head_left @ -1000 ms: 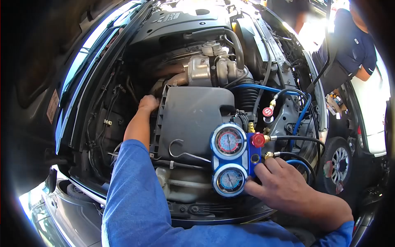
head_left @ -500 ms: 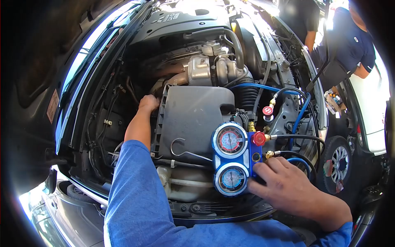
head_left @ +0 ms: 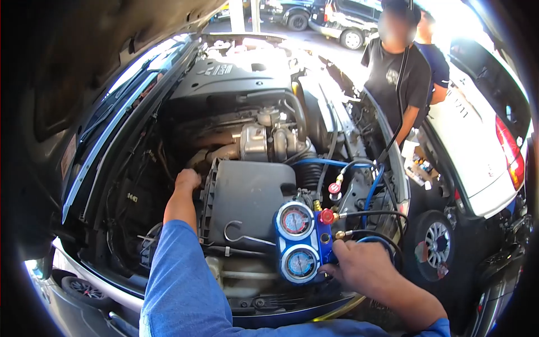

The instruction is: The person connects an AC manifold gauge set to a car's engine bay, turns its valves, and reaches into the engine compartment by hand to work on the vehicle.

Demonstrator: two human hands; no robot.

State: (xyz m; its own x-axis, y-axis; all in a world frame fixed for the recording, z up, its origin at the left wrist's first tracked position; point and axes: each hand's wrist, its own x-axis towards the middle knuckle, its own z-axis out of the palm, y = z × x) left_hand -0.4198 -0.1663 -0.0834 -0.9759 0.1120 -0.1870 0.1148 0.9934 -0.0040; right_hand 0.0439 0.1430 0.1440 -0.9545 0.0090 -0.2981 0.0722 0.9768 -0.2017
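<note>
A blue manifold gauge set [head_left: 325,247] with two round dials lies at the front of the engine bay, beside the black air filter box [head_left: 252,188]. My right hand [head_left: 365,267] is closed at its lower right side, thumb and fingers against the body; whatever knob sits under them is hidden. A red knob [head_left: 326,216] shows above that hand. A metal hook [head_left: 231,229] extends left from the gauges over the box. My left hand [head_left: 188,179] reaches down beside the box's left edge, near a metal pipe [head_left: 224,151]; its fingertips are out of sight.
Black hoses [head_left: 376,213] and a blue hose [head_left: 375,191] run right from the gauges. The engine cover [head_left: 224,78] lies farther back, under the raised hood [head_left: 112,50]. Two people [head_left: 396,78] stand at the right, near a wheel [head_left: 435,246] and a white vehicle [head_left: 477,151].
The head view has tilted up, so the engine bay sits lower and more of the people and parked cars shows. Both hands stay at the same places on the engine and gauges.
</note>
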